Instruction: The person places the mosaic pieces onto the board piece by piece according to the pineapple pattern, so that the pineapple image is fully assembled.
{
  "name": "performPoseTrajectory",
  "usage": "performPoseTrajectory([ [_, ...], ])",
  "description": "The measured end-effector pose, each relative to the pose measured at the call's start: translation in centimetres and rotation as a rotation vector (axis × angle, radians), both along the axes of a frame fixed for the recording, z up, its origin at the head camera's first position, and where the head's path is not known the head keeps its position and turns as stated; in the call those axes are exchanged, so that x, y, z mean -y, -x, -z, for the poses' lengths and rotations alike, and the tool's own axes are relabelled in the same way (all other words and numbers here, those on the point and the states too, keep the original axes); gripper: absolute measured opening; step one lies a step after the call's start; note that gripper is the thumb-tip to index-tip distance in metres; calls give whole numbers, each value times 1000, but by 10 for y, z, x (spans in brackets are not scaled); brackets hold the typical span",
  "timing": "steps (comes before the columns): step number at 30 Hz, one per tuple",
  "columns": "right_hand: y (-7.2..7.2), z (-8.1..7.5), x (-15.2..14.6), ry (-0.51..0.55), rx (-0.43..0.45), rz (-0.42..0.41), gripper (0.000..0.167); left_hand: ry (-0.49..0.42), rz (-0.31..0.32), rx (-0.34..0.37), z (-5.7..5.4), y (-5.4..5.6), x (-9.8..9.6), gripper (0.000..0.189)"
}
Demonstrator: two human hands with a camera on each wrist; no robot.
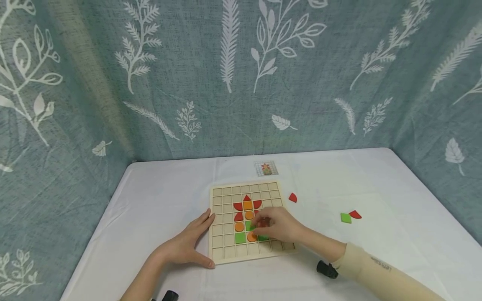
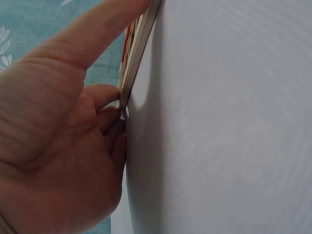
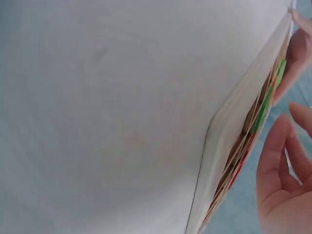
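Observation:
A square wooden grid board (image 1: 222,251) lies on the table, with red, orange and green flat tiles in its cells. My left hand (image 1: 190,240) rests along the board's left edge, thumb and fingers spread; the left wrist view shows the thumb (image 2: 92,36) against the edge. Over the lower right of the pattern hovers my right hand (image 1: 280,225), fingers bent. Its fingertips are near a green square tile (image 1: 248,226) and an orange round tile (image 1: 251,237). In the right wrist view no piece shows between the right hand's (image 3: 287,180) thumb and fingers. Its palm shades some tiles.
A small pattern card (image 1: 266,168) with a flower picture lies behind the board. A red tile (image 1: 293,197) is just right of the board. Farther right lie a green square (image 1: 345,218) and another red tile (image 1: 355,214). Patterned curtains (image 1: 233,117) hang around the table.

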State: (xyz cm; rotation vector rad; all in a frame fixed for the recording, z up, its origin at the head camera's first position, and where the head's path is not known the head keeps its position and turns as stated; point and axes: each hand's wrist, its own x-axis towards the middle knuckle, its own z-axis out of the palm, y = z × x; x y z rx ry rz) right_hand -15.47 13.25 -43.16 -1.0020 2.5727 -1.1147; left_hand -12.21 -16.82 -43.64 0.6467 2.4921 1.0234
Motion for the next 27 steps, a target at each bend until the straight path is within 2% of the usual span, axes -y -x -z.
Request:
performPoseTrajectory([
  [4, -7, 0, 5, -77, -132, -152, 18, -5, 2, 4, 1, -1, 1, 124],
  [8, -13, -3, 10, -121, -164, -247, 25, -14, 12, 1, 3, -2, 1, 123],
  [16, -15, -4, 8, -165, -160, -260, 29, -6, 9, -3, 1, -1, 2, 123],
  [19, -12, -4, 6, -187, -230, -295, 30, -5, 5, 1, 0, 0, 2, 123],
  [24, -8, -4, 4, -250, -421, -379, 30, 5, -2, 3, -1, 0, 2, 123],
  [27, -8, -6, 3, -263, -458, -397, 32, 0, 0, -5, -2, 0, 2, 123],
])
